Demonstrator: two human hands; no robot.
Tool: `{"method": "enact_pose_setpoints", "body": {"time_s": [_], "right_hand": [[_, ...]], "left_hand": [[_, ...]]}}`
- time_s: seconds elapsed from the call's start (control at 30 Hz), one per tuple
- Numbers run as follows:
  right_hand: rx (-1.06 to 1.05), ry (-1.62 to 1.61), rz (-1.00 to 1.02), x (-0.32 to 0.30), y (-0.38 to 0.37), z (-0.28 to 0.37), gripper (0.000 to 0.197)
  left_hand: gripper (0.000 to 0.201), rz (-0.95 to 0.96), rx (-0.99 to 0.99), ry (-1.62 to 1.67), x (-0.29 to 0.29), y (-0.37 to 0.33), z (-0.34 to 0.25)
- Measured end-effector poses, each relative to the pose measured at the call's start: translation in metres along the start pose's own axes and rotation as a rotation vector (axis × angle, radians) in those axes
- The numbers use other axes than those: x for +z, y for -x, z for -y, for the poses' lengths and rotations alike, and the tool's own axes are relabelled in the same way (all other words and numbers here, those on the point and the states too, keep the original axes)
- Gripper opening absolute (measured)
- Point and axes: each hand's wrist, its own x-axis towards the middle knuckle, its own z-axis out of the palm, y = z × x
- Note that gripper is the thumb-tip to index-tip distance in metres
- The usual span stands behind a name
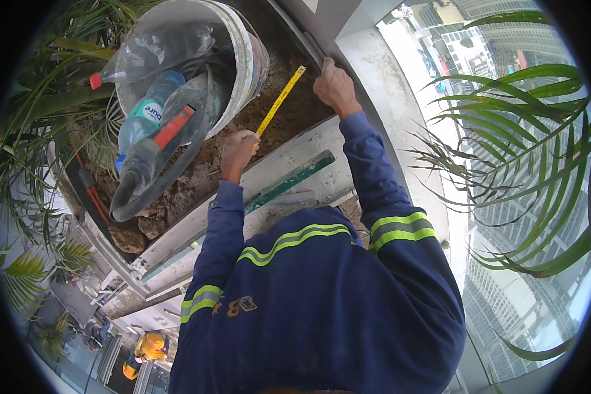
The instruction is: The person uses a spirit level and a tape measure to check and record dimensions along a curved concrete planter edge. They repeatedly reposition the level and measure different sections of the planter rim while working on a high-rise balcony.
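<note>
My left hand (238, 152) is closed around the case end of a yellow tape measure (281, 100), while my right hand (335, 84) presses its fingers down on the far rim of the planter box (295, 172), just beside the tape's free tip. The tape's blade runs taut and diagonal between my two hands, stretched over the brown soil (289, 108) from the near edge of the box up toward the far edge. Whether my right fingers actually pinch the tape's tip or only rest next to it, I cannot tell.

To the left of my left hand, a white plastic bucket (246, 59) stands on the soil, stuffed with clear plastic bottles (144, 118) and a red-handled tool (173, 127). Palm fronds (525, 151) spread at the right, with high-rise buildings (505, 46) far below beyond the ledge. My dark blue sleeves (374, 177) carry reflective yellow-and-grey bands.
</note>
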Motion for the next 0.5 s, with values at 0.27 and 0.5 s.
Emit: {"method": "enact_pose_setpoints", "body": {"time_s": [0.27,0.5], "right_hand": [[0.066,0.056,0.039,-0.006,-0.005,0.005,0.028],[-0.046,-0.017,0.028,-0.011,-0.024,0.014,0.035]], "left_hand": [[0.027,0.014,-0.006,0.002,-0.001,0.001,-0.005],[0.027,-0.005,0.054,0.016,0.002,0.008,-0.01]]}}
